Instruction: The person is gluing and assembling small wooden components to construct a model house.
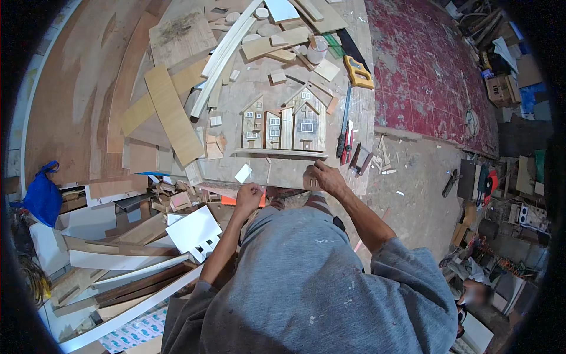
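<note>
A wooden model house (283, 127) with peaked roofs and small white-framed windows lies on the worktable in front of me, a long strip along its bottom edge. My left hand (250, 197) is at the table's near edge, fingers curled together; whatever they may pinch is too small to make out. Close to it lies a small white card piece (243, 173). My right hand (328, 178) is just below the house's right bottom corner, with its fingers bent and pressed together over the tabletop. Its fingertips hide anything between them.
Right of the house lie a yellow-handled saw (358, 73), a dark-handled long tool (342, 141) and a red cutter (348, 141). Wood strips and boards (174, 115) cover the table's left and back. Offcuts and a white panel (194, 232) are piled at lower left.
</note>
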Demonstrator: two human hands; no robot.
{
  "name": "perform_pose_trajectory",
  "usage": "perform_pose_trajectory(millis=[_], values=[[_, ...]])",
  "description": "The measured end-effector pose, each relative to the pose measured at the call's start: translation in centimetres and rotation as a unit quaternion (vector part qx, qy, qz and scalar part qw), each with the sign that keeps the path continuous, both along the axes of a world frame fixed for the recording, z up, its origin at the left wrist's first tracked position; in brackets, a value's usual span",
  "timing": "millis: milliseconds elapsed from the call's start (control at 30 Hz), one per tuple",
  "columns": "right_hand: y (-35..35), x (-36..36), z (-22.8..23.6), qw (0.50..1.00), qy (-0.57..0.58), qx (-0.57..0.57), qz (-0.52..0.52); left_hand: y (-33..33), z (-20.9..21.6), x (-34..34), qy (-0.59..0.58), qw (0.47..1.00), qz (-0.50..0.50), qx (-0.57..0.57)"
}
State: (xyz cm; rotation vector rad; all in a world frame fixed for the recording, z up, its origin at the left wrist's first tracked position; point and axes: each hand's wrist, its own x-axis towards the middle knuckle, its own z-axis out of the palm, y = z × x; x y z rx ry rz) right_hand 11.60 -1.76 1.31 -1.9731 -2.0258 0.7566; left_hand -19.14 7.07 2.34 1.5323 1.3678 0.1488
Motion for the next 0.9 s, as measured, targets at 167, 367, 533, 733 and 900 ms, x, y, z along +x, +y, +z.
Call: perform_pose_trajectory(millis=[167,367,533,733,900], values=[[5.0,-1.8,1.9,0.973,0.086,0.171,-0.126,0.4,0.2,-1.8,-0.027,0.999,0.032,-0.022],[13.8,-2.3,1.1,0.959,0.040,0.184,-0.213,1.0,1.0,-2.8,-0.056,0.997,0.049,-0.017],[15.9,-3.0,0.1,0.964,-0.008,0.149,-0.219,1.2,0.3,-3.3,-0.044,0.998,0.016,0.035],[16.1,-3.6,-0.4,0.963,-0.026,0.137,-0.232,1.6,0.2,-1.0,-0.037,0.997,-0.006,0.061],[15.0,-2.6,1.1,0.959,0.029,0.134,-0.248,2.4,-0.1,2.7,-0.045,0.993,-0.063,0.086]])
